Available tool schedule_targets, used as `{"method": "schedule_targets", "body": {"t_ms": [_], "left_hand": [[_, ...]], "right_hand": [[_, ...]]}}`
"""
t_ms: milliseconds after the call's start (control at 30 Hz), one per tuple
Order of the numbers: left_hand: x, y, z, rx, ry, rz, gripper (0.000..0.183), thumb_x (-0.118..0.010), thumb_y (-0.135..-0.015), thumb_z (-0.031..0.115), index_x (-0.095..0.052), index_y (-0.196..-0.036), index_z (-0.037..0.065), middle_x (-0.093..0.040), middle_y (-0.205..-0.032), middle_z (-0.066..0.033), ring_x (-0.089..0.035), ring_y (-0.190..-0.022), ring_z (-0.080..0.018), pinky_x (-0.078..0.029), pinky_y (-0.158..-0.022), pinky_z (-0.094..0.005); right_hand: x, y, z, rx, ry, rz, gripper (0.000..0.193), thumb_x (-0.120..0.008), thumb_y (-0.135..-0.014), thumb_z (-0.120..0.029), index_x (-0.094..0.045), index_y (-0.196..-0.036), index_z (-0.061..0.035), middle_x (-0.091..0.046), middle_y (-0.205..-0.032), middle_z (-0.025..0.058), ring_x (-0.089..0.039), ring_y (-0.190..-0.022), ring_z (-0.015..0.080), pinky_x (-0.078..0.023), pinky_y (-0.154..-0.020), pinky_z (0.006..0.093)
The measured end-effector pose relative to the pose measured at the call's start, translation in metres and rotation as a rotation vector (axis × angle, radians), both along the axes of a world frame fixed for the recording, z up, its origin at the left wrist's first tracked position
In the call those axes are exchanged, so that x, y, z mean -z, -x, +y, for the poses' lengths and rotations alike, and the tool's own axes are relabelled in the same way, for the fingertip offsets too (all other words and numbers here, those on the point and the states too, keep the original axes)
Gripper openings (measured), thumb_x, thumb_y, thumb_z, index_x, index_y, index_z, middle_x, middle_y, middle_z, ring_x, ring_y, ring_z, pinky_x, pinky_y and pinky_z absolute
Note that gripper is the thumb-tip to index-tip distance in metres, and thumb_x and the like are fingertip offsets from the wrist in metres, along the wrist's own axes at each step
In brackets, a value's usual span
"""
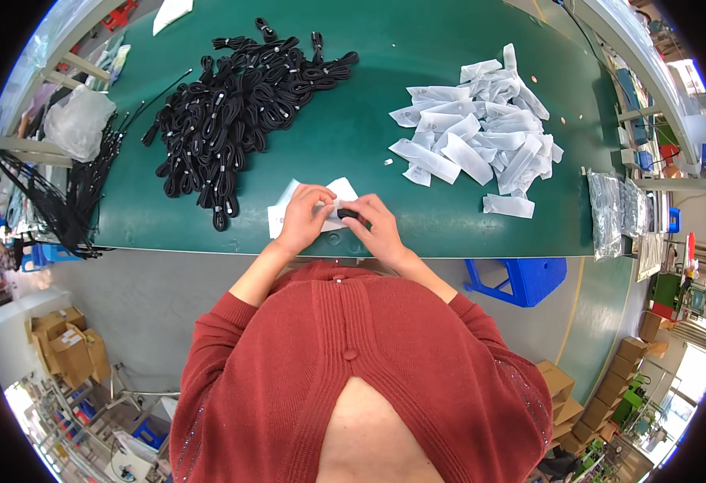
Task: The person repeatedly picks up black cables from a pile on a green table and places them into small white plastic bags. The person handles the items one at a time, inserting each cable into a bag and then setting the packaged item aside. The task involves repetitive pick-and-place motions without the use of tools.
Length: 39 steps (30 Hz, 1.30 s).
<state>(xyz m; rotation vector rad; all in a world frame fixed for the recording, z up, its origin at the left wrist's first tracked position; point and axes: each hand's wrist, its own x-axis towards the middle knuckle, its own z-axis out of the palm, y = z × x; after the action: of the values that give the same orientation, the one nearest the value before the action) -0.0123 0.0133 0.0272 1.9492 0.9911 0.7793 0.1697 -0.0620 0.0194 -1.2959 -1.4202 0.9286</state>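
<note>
Two hands are worked close together at the near edge of the green desk. A small white bag is pinched by the left hand, fingers curled shut on its edge; a black coiled cable is gripped by the right hand, fingers closed round it. The cable end is seen right at the bag's mouth, between the two thumbs, touching or nearly so; how far it is inside cannot be told. By judgement, the step is best done with the bag mouth held wide by the left fingers and the coil kept tight and fed in straight, so no loop is snagged on the lip. Another flat white bag lies under the left wrist. Farther off, a heap of black cable bundles is seen to the left, a pile of white bags to the right. A clear plastic bag sits at the far left edge.
</note>
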Motion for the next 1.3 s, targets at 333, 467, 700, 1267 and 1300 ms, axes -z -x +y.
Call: {"method": "schedule_targets", "body": {"t_ms": [333,467,700,1267,1300], "left_hand": [[-0.026,-0.025,0.01,0.035,0.421,-0.446,0.003,-0.06,-0.093,0.006,-0.061,-0.093,0.003,-0.06,-0.116,-0.0086,-0.055,-0.105,-0.0145,-0.045,-0.092,-0.03],[-0.024,-0.006,0.006,-0.113,0.282,-0.337,0.009,-0.061,-0.092,0.004,-0.062,-0.101,0.003,-0.063,-0.115,-0.0085,-0.059,-0.106,-0.0164,-0.048,-0.089,-0.0306],[0.037,0.089,-0.024,-0.562,0.207,-0.053,0.011,-0.065,-0.088,0.004,-0.065,-0.098,0.003,-0.067,-0.095,-0.0066,-0.064,-0.087,-0.0173,-0.051,-0.075,-0.0297],[0.049,0.179,-0.014,-0.791,-0.082,0.373,0.059,-0.078,-0.072,0.003,-0.054,-0.126,0.008,-0.05,-0.12,-0.0179,-0.05,-0.107,-0.0374,-0.043,-0.095,-0.0449],[0.052,0.18,-0.005,-0.74,-0.077,0.33,0.063,-0.077,-0.072,0.003,-0.053,-0.13,0.008,-0.049,-0.12,-0.0185,-0.051,-0.106,-0.0376,-0.043,-0.094,-0.0448]], "right_hand": [[-0.028,-0.012,0.039,0.161,-0.254,-0.193,0.019,-0.065,-0.085,0.0,-0.062,-0.103,-0.0037,-0.057,-0.095,0.0126,-0.06,-0.08,0.0263,-0.049,-0.07,0.0324],[-0.045,-0.079,0.047,0.487,-0.216,-0.332,0.013,-0.06,-0.086,0.0,-0.063,-0.099,-0.0016,-0.059,-0.092,0.0137,-0.059,-0.09,0.0329,-0.048,-0.08,0.04],[-0.063,-0.042,0.106,0.302,-0.319,-0.631,0.025,-0.054,-0.086,-0.006,-0.067,-0.108,-0.0074,-0.061,-0.106,0.0158,-0.056,-0.107,0.0328,-0.046,-0.092,0.0434],[0.029,0.147,0.224,-0.456,-0.541,-1.057,0.039,-0.059,-0.082,-0.015,-0.065,-0.12,-0.0178,-0.05,-0.14,0.0059,-0.039,-0.133,0.0348,-0.039,-0.096,0.0507],[0.03,0.137,0.223,-0.45,-0.5,-1.086,0.042,-0.061,-0.081,-0.016,-0.063,-0.123,-0.0178,-0.049,-0.142,0.0045,-0.039,-0.134,0.034,-0.039,-0.095,0.0505]]}}
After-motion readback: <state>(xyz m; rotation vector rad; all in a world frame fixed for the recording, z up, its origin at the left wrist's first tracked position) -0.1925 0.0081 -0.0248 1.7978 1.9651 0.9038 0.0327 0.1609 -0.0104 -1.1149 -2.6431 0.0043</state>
